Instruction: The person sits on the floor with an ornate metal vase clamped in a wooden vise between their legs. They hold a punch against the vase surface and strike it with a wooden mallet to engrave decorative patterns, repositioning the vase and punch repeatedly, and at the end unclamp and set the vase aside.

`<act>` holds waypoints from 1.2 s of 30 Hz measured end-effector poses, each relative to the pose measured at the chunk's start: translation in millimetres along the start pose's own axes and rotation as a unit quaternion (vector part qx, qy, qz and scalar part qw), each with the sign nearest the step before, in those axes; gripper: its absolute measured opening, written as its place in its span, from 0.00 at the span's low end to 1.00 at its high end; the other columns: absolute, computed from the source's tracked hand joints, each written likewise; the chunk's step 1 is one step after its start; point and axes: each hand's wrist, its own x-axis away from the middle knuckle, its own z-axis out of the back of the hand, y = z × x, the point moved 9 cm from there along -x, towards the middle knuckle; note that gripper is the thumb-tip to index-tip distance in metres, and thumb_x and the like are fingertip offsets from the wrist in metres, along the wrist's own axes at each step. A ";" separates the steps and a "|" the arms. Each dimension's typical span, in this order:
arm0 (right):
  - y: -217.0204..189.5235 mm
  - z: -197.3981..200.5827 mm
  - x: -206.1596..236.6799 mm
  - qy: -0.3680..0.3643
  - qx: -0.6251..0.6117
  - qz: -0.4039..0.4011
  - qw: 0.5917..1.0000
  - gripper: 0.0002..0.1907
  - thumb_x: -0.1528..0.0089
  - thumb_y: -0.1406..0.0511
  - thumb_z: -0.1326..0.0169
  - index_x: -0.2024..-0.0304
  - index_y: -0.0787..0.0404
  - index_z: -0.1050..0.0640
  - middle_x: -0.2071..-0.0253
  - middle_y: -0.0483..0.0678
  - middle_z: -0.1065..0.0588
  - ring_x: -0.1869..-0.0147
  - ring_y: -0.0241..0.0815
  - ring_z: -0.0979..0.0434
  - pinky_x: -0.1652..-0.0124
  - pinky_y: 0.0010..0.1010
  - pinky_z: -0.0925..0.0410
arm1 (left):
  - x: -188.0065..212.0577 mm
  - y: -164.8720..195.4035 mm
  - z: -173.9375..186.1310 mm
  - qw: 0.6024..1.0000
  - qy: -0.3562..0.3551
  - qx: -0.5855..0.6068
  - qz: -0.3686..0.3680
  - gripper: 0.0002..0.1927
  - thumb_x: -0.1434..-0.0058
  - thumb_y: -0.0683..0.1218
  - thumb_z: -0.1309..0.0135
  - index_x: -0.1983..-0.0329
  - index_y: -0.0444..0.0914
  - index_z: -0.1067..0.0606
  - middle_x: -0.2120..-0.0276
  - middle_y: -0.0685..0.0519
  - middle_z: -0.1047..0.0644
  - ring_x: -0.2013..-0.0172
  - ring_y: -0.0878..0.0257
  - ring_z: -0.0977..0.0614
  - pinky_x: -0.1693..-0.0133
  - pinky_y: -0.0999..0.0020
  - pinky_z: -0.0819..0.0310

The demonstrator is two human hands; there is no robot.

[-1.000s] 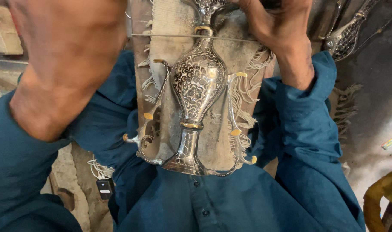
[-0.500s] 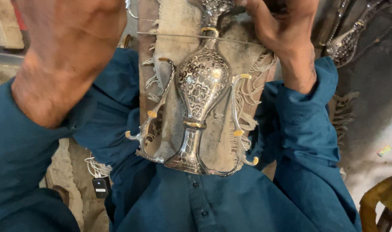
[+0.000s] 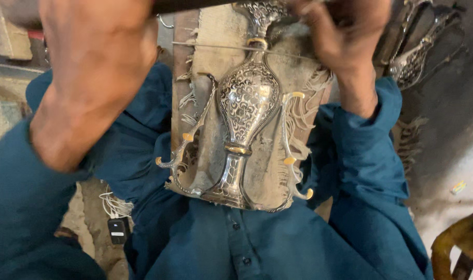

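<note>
the right hand (image 3: 345,41) grasps the engraved silver vase (image 3: 245,111) near its neck, so brace it firmly on the padded board (image 3: 200,52); the left hand (image 3: 99,57) grip cannot be told.

A narrow wooden board (image 3: 182,62) runs lengthwise from the person's chest away toward the top of view, serving as the work surface. Over it lies a worn, tan cloth pad (image 3: 270,166), frayed into loose fringes along both long edges. Directly on the pad rests an engraved silver vase (image 3: 247,103), lying on its side, foot toward the person, neck pointing away, gold bands at neck and stem. Two curved silver handles (image 3: 187,150) with gold tips flank the vase. A thin wire (image 3: 216,45) crosses the pad near the neck.
</note>
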 end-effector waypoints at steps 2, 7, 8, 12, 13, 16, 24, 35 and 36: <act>16.6 27.6 23.9 0.117 0.042 -0.039 0.991 0.18 0.20 0.75 0.48 0.34 0.57 0.37 0.52 0.49 0.26 0.59 0.41 0.24 0.60 0.31 0.25 | 17.4 -8.7 -1.6 0.992 -0.021 0.101 0.067 0.17 0.36 0.39 0.43 0.45 0.35 0.31 0.60 0.39 0.25 0.60 0.40 0.23 0.59 0.52 0.30; 51.9 83.6 70.1 0.314 -0.078 -0.120 0.939 0.18 0.24 0.72 0.48 0.35 0.56 0.36 0.59 0.50 0.28 0.68 0.39 0.33 0.67 0.32 0.33 | 102.9 -37.1 -46.6 0.866 -0.195 0.324 0.326 0.22 0.38 0.43 0.41 0.41 0.34 0.30 0.63 0.42 0.23 0.66 0.48 0.23 0.62 0.55 0.29; 48.7 86.4 78.3 0.323 -0.080 -0.126 0.935 0.17 0.25 0.72 0.51 0.35 0.57 0.36 0.58 0.49 0.28 0.68 0.40 0.32 0.66 0.34 0.32 | 127.5 -40.4 -59.0 0.823 -0.244 0.339 0.384 0.22 0.40 0.45 0.41 0.44 0.35 0.29 0.65 0.43 0.23 0.71 0.52 0.25 0.64 0.57 0.29; 49.0 87.3 101.5 0.289 -0.050 -0.249 0.923 0.08 0.26 0.73 0.59 0.47 0.64 0.29 0.67 0.44 0.33 0.73 0.35 0.37 0.72 0.32 0.36 | 172.6 -13.3 -62.3 0.782 -0.233 0.497 0.297 0.29 0.43 0.42 0.43 0.37 0.36 0.30 0.54 0.48 0.21 0.54 0.67 0.24 0.53 0.66 0.28; 51.2 84.8 109.4 0.267 -0.020 -0.296 0.917 0.09 0.26 0.73 0.60 0.51 0.66 0.27 0.70 0.42 0.34 0.75 0.34 0.40 0.74 0.29 0.39 | 179.7 -7.4 -65.6 0.770 -0.240 0.522 0.276 0.30 0.45 0.42 0.42 0.37 0.36 0.31 0.52 0.48 0.21 0.52 0.67 0.23 0.52 0.67 0.28; 63.2 69.3 135.8 0.118 0.130 -0.439 0.881 0.14 0.33 0.74 0.59 0.51 0.66 0.23 0.63 0.42 0.28 0.70 0.32 0.35 0.71 0.24 0.38 | 214.5 5.8 -96.5 0.693 -0.420 0.480 0.336 0.33 0.42 0.42 0.38 0.31 0.41 0.28 0.57 0.47 0.21 0.63 0.59 0.24 0.59 0.63 0.25; 59.7 26.8 199.3 0.140 0.024 -0.465 0.874 0.31 0.35 0.67 0.39 0.33 0.63 0.37 0.40 0.49 0.31 0.39 0.38 0.31 0.40 0.29 0.34 | 104.3 17.4 13.5 0.891 -0.036 0.359 0.274 0.27 0.33 0.43 0.38 0.32 0.38 0.29 0.54 0.47 0.24 0.52 0.52 0.22 0.47 0.59 0.27; 43.6 66.0 162.5 0.252 0.091 -0.374 0.888 0.09 0.26 0.63 0.49 0.50 0.61 0.30 0.56 0.45 0.28 0.57 0.34 0.32 0.58 0.27 0.38 | 35.0 134.2 31.0 0.910 0.023 0.400 0.109 0.28 0.31 0.56 0.42 0.33 0.41 0.31 0.44 0.41 0.29 0.46 0.43 0.26 0.47 0.48 0.27; 40.5 65.1 157.4 0.264 0.089 -0.357 0.892 0.08 0.26 0.62 0.49 0.52 0.61 0.30 0.57 0.45 0.28 0.58 0.34 0.32 0.60 0.27 0.38 | 34.2 129.1 20.9 0.901 0.013 0.411 0.139 0.28 0.29 0.54 0.43 0.31 0.41 0.33 0.44 0.41 0.29 0.47 0.44 0.25 0.48 0.49 0.26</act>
